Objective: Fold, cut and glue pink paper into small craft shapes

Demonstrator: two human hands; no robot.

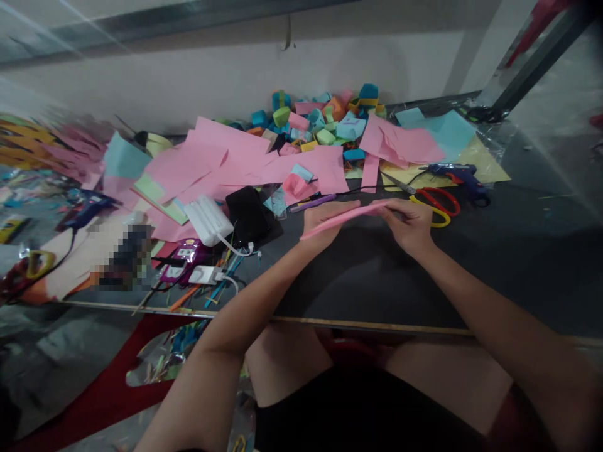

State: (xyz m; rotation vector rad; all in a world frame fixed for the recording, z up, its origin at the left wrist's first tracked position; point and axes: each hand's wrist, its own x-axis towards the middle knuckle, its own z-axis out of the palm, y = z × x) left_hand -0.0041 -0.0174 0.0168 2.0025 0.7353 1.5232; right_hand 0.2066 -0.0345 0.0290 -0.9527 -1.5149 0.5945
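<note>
Holding the pink paper (348,217) above the table (367,276), left of the scissors (429,191), left hand (324,212) gripping one end and right hand (409,225) pinching the other, probably works best with light, even pressure.

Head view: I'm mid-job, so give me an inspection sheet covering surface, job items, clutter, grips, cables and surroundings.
Surface: dark tabletop, pale front edge.
Job items: thin pink paper piece, seen nearly edge-on.
Clutter: pink sheets; heap of small coloured paper pieces; white block; left glue gun and right glue gun; open-handled scissors near the right-hand grip.
Grips: right-hand grip pinches the paper's right end; left-hand grip lies along its left part, closure unclear.
Cables: white cable at the white block; dark cable running toward the right glue gun.
Surroundings: pale wall behind; red plastic and scraps below.
</note>
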